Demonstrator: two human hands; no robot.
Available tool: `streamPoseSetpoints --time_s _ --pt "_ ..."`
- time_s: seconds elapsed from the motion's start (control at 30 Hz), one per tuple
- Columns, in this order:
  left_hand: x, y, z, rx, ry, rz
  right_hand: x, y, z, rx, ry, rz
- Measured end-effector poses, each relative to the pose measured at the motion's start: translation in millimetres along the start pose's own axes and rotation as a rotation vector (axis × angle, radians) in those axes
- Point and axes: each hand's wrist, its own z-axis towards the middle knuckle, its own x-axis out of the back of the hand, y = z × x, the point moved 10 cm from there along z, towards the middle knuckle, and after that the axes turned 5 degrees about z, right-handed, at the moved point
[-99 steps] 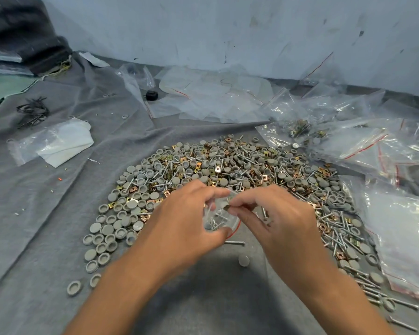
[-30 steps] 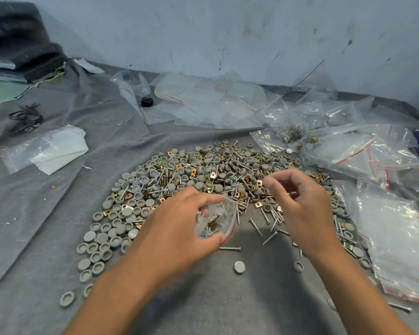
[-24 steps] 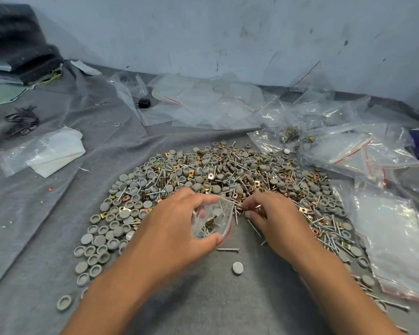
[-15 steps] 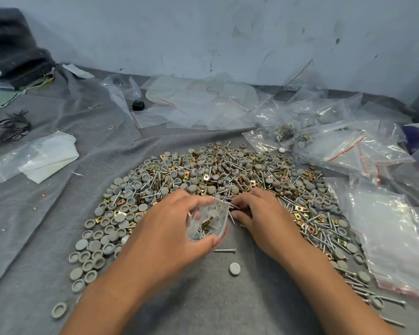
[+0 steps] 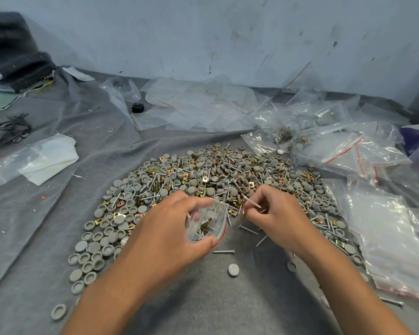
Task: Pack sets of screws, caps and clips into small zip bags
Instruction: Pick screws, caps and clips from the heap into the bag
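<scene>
The bag [image 5: 207,223], in the middle of the frame, is pinched open by the left hand [image 5: 172,228]. The right hand [image 5: 273,218] pinches a screw [image 5: 251,203] beside it. Filling step, I think; next, slip it into the bag's mouth.

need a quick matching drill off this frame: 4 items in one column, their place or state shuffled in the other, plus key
Things:
1. small zip bag
2. screw in the right hand
3. lone grey cap
4. small black block

Places or states:
A. lies alone on the grey cloth, nearer the camera than both hands
B. pinched in fingertips, just right of the bag's mouth
C. held open by the left hand, already holding some parts
D. far side of the cloth, beside the clear plastic sheets

Pairs: 1-C, 2-B, 3-A, 4-D
</scene>
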Motion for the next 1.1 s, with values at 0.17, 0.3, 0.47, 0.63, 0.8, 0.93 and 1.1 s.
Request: streamPoseSetpoints --time_s 0.17,0.3,0.47,0.63,0.8,0.93,1.1 --pt "-0.3 1.8 -0.8 -0.001 -0.005 0.003 4.2 12.5 2.2 -0.068 0.005 -0.078" --pt "2.0 2.7 -0.1 0.000 0.002 0.002 -2.5 4.0 1.4 0.023 0.001 -0.168" --pt "3.8 0.9 1.1 0.005 0.001 -0.010 -27.9 -10.9 -2.1 0.159 -0.045 -0.424" --pt "6.7 0.7 0.7 -0.001 0.014 -0.020 -28.8 -18.7 -3.3 0.189 0.032 -0.550" --pt "7.9 0.0 0.4 -0.006 0.019 -0.018 -31.3 -8.2 -3.8 0.146 0.004 -0.489" --pt "9.5 -0.4 -0.1 -0.004 0.028 -0.025 -26.5 -17.7 -8.9 0.140 -0.005 -0.270" --pt "10.9 -3.1 0.5 -0.002 0.041 -0.023 -38.5 -17.0 -17.6 0.157 -0.160 -0.541"
